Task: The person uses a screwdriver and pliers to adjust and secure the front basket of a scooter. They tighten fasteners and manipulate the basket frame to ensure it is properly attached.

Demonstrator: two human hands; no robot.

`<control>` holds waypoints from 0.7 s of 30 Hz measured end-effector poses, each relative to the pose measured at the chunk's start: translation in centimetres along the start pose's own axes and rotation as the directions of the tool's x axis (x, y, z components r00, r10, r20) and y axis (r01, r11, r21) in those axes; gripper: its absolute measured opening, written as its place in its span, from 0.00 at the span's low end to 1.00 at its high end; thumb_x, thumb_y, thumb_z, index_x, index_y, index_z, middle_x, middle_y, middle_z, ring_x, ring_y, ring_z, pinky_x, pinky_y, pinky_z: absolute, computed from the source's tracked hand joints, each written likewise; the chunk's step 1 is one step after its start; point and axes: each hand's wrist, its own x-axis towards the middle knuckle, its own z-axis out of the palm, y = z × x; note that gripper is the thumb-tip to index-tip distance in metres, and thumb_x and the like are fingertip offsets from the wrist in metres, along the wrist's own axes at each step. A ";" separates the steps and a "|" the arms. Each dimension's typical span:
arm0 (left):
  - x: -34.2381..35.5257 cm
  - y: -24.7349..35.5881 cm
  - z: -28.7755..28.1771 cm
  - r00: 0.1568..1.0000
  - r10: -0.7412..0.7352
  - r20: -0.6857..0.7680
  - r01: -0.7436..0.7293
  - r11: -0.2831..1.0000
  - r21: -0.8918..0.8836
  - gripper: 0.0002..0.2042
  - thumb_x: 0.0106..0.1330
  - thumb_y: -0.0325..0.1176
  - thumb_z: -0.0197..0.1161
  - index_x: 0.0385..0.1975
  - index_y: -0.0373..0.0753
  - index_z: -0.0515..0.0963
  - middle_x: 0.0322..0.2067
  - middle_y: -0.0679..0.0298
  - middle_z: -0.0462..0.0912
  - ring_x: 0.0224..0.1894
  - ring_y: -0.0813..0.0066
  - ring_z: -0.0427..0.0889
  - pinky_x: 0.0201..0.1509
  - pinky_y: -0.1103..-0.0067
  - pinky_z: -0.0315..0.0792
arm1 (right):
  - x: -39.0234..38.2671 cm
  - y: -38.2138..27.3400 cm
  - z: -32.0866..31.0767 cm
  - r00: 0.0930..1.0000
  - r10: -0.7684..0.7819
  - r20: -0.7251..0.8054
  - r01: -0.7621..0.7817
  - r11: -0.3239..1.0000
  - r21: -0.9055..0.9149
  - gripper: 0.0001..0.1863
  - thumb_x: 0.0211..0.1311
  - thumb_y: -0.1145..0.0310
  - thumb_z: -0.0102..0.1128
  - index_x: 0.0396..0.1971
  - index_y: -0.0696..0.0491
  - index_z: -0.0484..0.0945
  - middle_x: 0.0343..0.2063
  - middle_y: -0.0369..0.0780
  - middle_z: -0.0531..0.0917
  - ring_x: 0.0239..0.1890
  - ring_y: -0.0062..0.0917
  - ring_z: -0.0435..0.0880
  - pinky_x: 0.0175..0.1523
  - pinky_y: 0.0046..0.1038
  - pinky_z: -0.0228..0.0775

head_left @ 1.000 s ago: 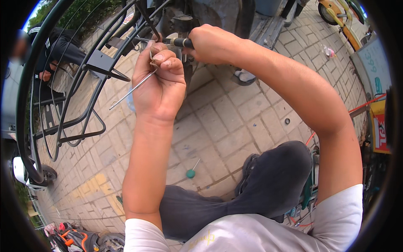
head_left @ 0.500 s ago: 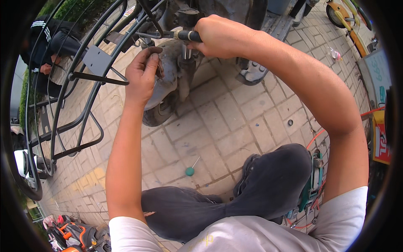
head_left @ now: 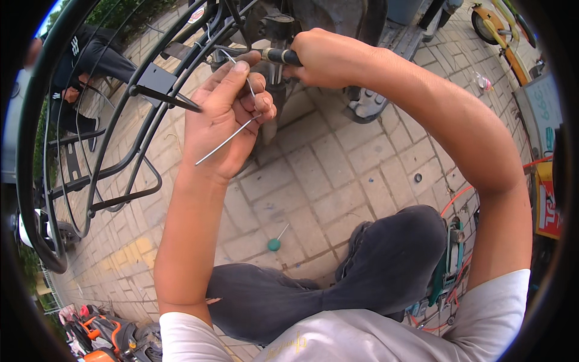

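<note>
My left hand [head_left: 226, 117] is closed on a thin bent metal rod [head_left: 214, 149], its long end pointing down to the lower left, just beside the black rack frame [head_left: 136, 168] with its flat plate [head_left: 155, 83]. My right hand [head_left: 319, 57] grips a black tubular handle [head_left: 282, 56] with a pale metal collar, lying across the top of a dirty vehicle part [head_left: 277, 27]. Its fingertips are partly hidden below the handle. Whether the handle is a tool or part of the vehicle, I cannot tell.
A person in dark clothes [head_left: 105, 48] is behind the rack at left. A green-handled screwdriver [head_left: 274, 244] and a black ring [head_left: 418, 178] lie on the paving [head_left: 319, 169]. Tools and orange hose [head_left: 449, 265] lie by my right knee. A yellow scooter [head_left: 506, 42] stands back right.
My left hand turned away half a second ago and is now palm-up again, slightly right of where it began, the rod showing again. My right hand has shifted right, still gripping the handle.
</note>
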 end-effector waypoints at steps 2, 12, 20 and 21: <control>0.1 -0.4 -0.8 0.998 0.049 0.039 -0.050 0.998 0.034 0.10 0.70 0.32 0.56 0.45 0.33 0.73 0.22 0.66 0.77 0.21 0.76 0.76 0.26 0.81 0.69 | 0.0 -0.1 0.0 1.000 0.025 0.017 -0.026 0.999 0.024 0.17 0.60 0.61 0.61 0.27 0.63 0.80 0.19 0.51 0.80 0.24 0.43 0.80 0.31 0.38 0.71; 4.2 -1.6 -7.1 0.957 0.264 0.118 -0.266 0.641 0.720 0.12 0.72 0.34 0.52 0.45 0.31 0.76 0.21 0.67 0.75 0.23 0.81 0.74 0.29 0.85 0.66 | -0.3 -0.2 -1.3 0.999 -0.017 0.043 0.019 0.999 -0.046 0.13 0.60 0.64 0.61 0.29 0.62 0.81 0.20 0.51 0.80 0.25 0.42 0.81 0.32 0.37 0.72; 7.6 -2.1 -9.4 0.831 0.514 0.212 -0.378 0.243 0.893 0.11 0.73 0.33 0.51 0.42 0.33 0.78 0.22 0.69 0.76 0.26 0.84 0.72 0.33 0.85 0.67 | -0.4 -0.9 -2.4 0.996 0.036 0.082 -0.033 0.999 -0.041 0.14 0.59 0.64 0.61 0.28 0.63 0.80 0.20 0.50 0.80 0.25 0.41 0.81 0.33 0.37 0.72; 8.0 -2.4 -9.5 0.810 0.542 0.222 -0.393 0.223 0.892 0.11 0.73 0.33 0.51 0.42 0.34 0.78 0.22 0.68 0.77 0.26 0.84 0.72 0.33 0.85 0.67 | -0.2 -1.1 -2.6 0.991 0.069 0.118 -0.066 0.997 -0.033 0.14 0.59 0.64 0.61 0.28 0.63 0.80 0.19 0.50 0.80 0.25 0.41 0.81 0.33 0.36 0.72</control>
